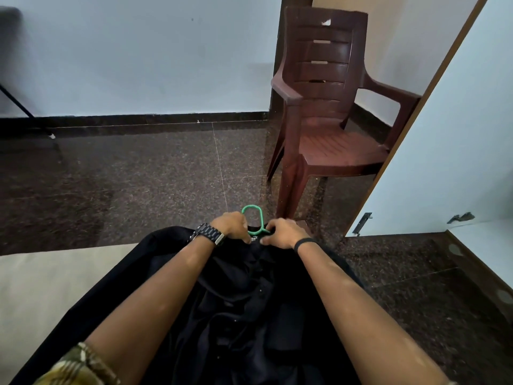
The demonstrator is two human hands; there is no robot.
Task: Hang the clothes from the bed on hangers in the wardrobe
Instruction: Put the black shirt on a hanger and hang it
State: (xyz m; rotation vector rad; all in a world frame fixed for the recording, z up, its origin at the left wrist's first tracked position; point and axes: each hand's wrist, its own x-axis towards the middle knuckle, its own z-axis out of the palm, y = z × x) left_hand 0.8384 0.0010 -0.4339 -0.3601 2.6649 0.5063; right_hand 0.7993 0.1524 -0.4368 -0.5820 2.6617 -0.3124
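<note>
Black shirt [249,301] collar pinched by both hands' curled fingers [245,237], green hanger [254,218] hook between them.

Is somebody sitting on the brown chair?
No, the brown chair stands with its seat bare, beyond the hands holding the black shirt.

We are in a room of a home, most likely a bedroom. We see a dark polished speckled stone floor [155,173] with a matching dark skirting, pale plain walls [138,56], and a brown moulded plastic armchair [327,112] standing in a corner beside a dark door frame. A white door with a wooden edge and a metal latch [433,134] stands open on the right. A pale bed sheet [41,295] lies under a black shirt [249,315].
</note>
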